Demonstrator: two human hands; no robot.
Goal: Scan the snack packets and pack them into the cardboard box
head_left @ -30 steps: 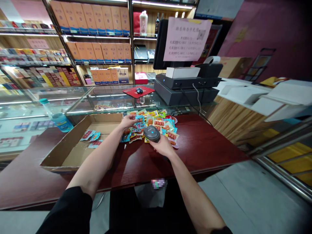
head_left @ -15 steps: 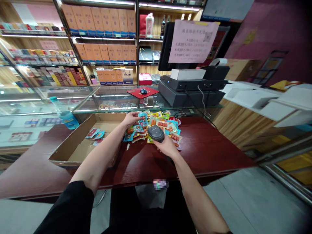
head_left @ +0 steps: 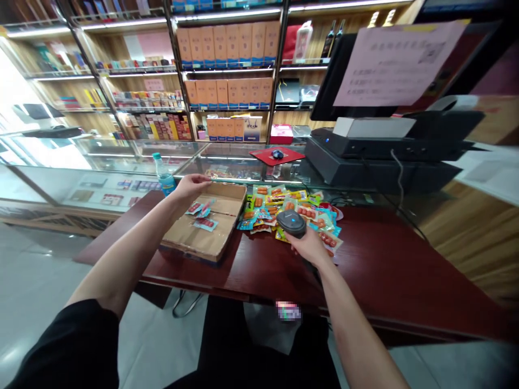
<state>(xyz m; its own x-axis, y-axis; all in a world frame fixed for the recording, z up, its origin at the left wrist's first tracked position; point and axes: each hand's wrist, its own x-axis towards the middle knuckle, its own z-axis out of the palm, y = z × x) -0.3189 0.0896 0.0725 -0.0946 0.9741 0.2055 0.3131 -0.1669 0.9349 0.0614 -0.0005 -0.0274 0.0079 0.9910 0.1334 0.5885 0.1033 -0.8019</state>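
Evidently, right fingers (head_left: 295, 241) clasp scanner (head_left: 292, 223) | handle mostly hidden | left fingers (head_left: 201, 179) over carton (head_left: 184, 234) | hold: can't tell

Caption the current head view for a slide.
Right hand gripping a scanner by piled snack packets, left hand near a cardboard box with more packets inside.

I can read nothing for certain: printed lines (head_left: 385, 81) and a square code (head_left: 433, 52) on the pink paper (head_left: 399, 64) over the monitor (head_left: 329, 70) blur, and lettering (head_left: 252, 123) on the white-and-blue box (head_left: 249, 133) left of the monitor is too small.
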